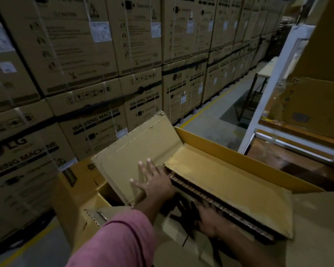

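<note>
While the left grip [152,182] presses flat, fingers straight and spread, against the tilted cardboard flap [135,147] at the left end of the open carton [229,158], the right grip [210,220] sits at the near edge of the thick corrugated pad [226,178] lying across the carton's opening. Its fingertips blur into that edge, so I cannot tell whether they clasp it. Stacked washing machine boxes [96,120] line the aisle on the left.
</note>
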A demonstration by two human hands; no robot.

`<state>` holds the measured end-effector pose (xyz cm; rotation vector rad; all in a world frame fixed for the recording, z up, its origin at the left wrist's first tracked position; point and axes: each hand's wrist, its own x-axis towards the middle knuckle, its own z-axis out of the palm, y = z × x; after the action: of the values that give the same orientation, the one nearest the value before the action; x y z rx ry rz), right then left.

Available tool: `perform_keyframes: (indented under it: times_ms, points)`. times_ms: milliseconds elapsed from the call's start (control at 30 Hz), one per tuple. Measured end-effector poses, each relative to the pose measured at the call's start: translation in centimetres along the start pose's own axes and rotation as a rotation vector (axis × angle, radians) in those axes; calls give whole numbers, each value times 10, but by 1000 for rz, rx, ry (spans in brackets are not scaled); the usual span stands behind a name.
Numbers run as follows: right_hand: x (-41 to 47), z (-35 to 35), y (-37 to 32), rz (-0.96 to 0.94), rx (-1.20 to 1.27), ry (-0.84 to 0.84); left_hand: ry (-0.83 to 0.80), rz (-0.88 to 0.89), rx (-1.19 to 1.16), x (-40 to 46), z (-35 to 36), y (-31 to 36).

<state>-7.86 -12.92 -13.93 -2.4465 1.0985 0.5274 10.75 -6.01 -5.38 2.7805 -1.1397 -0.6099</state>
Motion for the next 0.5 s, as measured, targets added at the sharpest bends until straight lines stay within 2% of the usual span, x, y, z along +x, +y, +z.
perform_keyframes:
  times_ms: [133,200,267,400,500]
  points:
    - [-11,-2,-3,1,12,112,182,7,45,2,19,1]
    - [-16,-14,-3,2,-15,243,317,90,52,-1,18,0]
    - [-19,-32,0,-3,-50,396,369,214,52,-2,12,2]
    - [-17,-80,19,40,-118,650,252,330,151,5,-1,23]
    - [-11,-115,39,120,-171,727,49,374,287,13,-12,45]
